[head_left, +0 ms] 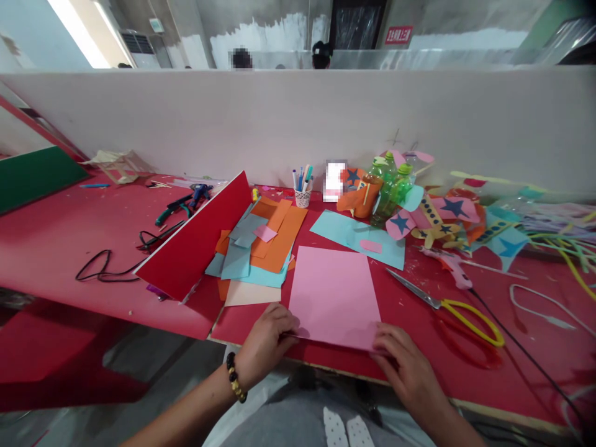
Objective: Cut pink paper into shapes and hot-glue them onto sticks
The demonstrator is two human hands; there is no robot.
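A pink sheet of paper point(334, 292) lies in front of me close to the table's front edge. My left hand point(274, 332) pinches its near left corner between thumb and fingers. At the near right corner, my right hand point(401, 357) grips the sheet the same way. Left of the sheet is a pile of orange paper point(291, 233) and light blue paper point(236, 262), with a cream piece point(254, 294) at its near side. Scissors with yellow handles point(442, 304) rest to the right, blades pointing toward the sheet.
A red board point(195, 242) stands on the left, with pliers point(174, 208) beyond it. A pen cup point(302, 197) and green bottles point(393, 189) stand at the back. Star-marked paper planes point(431, 217), a pink glue gun point(454, 267) and cables lie right.
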